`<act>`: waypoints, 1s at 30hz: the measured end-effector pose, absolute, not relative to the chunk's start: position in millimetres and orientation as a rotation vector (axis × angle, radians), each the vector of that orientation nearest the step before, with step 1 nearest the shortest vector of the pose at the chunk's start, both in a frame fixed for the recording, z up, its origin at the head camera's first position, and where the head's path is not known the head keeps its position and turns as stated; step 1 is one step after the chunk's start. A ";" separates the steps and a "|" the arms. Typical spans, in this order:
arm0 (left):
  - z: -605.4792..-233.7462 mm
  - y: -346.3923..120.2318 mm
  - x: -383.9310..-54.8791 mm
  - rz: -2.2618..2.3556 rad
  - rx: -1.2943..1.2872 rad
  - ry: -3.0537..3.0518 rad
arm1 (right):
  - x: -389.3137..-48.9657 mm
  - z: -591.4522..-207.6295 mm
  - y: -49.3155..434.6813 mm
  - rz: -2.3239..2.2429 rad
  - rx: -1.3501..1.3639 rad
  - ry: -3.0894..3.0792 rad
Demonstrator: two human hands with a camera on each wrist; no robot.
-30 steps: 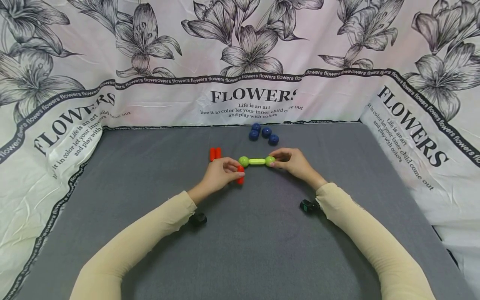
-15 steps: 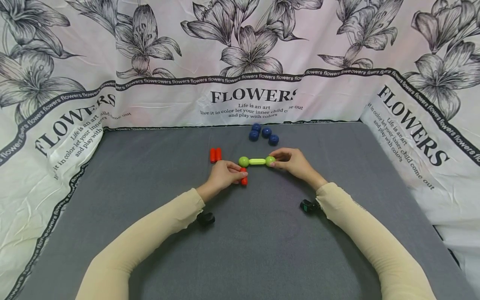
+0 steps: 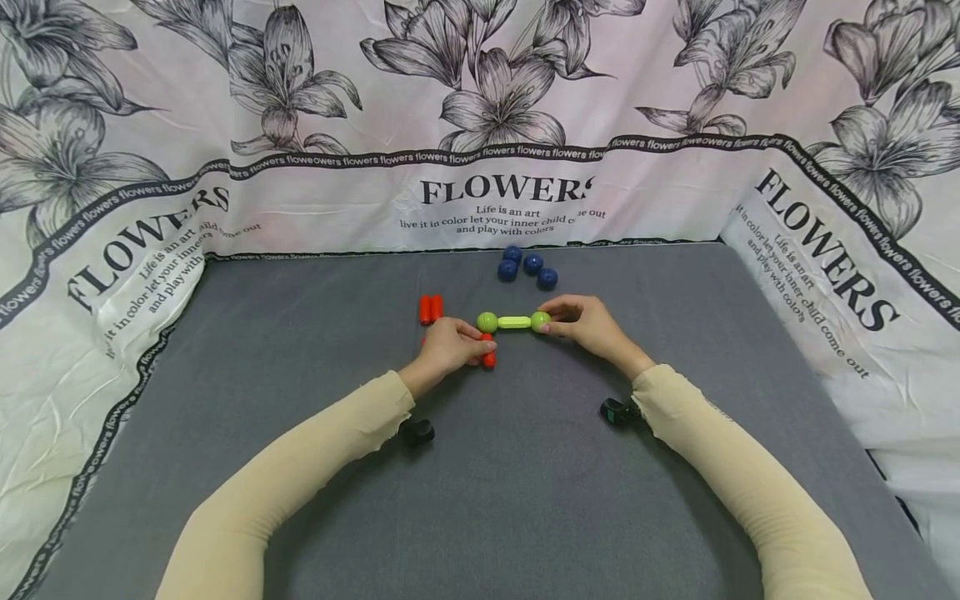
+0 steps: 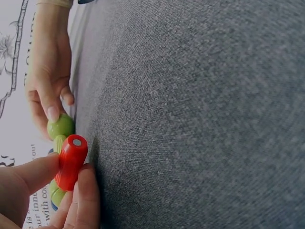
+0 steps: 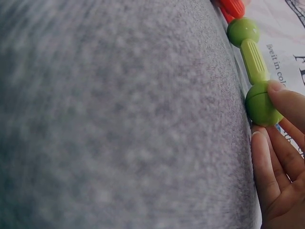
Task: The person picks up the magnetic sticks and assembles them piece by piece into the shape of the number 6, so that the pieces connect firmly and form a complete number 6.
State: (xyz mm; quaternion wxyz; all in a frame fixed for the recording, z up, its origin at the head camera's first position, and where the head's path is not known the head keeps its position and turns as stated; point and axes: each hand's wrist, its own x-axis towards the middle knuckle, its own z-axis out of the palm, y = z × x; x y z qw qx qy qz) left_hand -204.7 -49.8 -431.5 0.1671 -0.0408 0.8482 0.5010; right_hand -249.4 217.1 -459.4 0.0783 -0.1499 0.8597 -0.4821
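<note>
My left hand (image 3: 447,348) pinches a red ribbed rod (image 4: 72,162) between thumb and fingers. A small pale disc shows at the rod's near end. In the head view its far end is right at the left green ball (image 3: 487,322). A yellow-green ribbed bar (image 3: 514,322) joins that ball to a second green ball (image 5: 263,102). My right hand (image 3: 592,329) pinches this second ball with thumb and fingertips, and the bar and balls lie in a straight row across the grey table.
Two red rods (image 3: 431,309) lie side by side behind my left hand; a bit of red shows lower, partly hidden by it. Several blue balls (image 3: 533,265) sit at the back of the grey table (image 3: 525,500). A flower-printed cloth (image 3: 322,200) hangs behind.
My left hand has moved slightly right with the red rod, bringing it in line below the left green ball. The right hand and green piece have stayed in place.
</note>
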 end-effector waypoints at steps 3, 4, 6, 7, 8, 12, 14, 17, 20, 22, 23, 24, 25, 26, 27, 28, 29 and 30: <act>-431.6 -49.3 -206.0 1.435 -0.141 2.411 | -249.1 -458.9 217.5 -1.446 -0.450 2.573; -431.8 -49.0 -206.4 1.439 -0.145 2.410 | -249.1 -459.2 217.7 -1.451 -0.452 2.571; -431.6 -48.9 -206.7 1.443 -0.150 2.413 | -249.0 -459.6 218.1 -1.456 -0.458 2.569; -431.6 -48.9 -206.8 1.446 -0.155 2.413 | -248.9 -459.7 218.2 -1.458 -0.461 2.568; -431.4 -48.7 -206.9 1.444 -0.152 2.416 | -248.6 -459.8 218.4 -1.458 -0.460 2.569; -430.9 -48.5 -207.0 1.443 -0.150 2.407 | -247.7 -459.4 218.2 -1.445 -0.445 2.575; -430.5 -48.5 -207.3 1.444 -0.144 2.403 | -248.0 -459.2 217.6 -1.443 -0.438 2.578; -428.9 -49.3 -207.9 1.440 -0.137 2.391 | -249.4 -459.3 216.6 -1.437 -0.437 2.581; -426.2 -50.2 -208.3 1.425 -0.125 2.379 | -249.9 -458.8 215.7 -1.440 -0.436 2.579; -424.9 -50.4 -208.7 1.404 -0.103 2.374 | -250.0 -458.5 215.7 -1.444 -0.429 2.585; -424.2 -50.6 -208.7 1.395 -0.097 2.372 | -250.2 -458.7 215.9 -1.445 -0.426 2.587; -424.0 -50.8 -208.8 1.390 -0.092 2.371 | -250.3 -458.5 215.8 -1.446 -0.428 2.587; -423.9 -51.1 -208.7 1.380 -0.089 2.372 | -250.4 -458.7 215.9 -1.444 -0.430 2.587; -424.3 -51.4 -208.7 1.373 -0.085 2.371 | -250.5 -458.9 216.0 -1.443 -0.430 2.586; -424.7 -51.7 -208.7 1.366 -0.084 2.368 | -250.4 -459.1 216.0 -1.440 -0.433 2.584; -424.9 -51.5 -209.0 1.361 -0.088 2.368 | -250.3 -459.0 216.4 -1.441 -0.433 2.580; -425.0 -51.4 -209.1 1.362 -0.092 2.368 | -250.3 -458.9 216.7 -1.442 -0.436 2.575; -425.2 -51.3 -209.3 1.362 -0.092 2.367 | -250.4 -458.6 216.9 -1.444 -0.438 2.572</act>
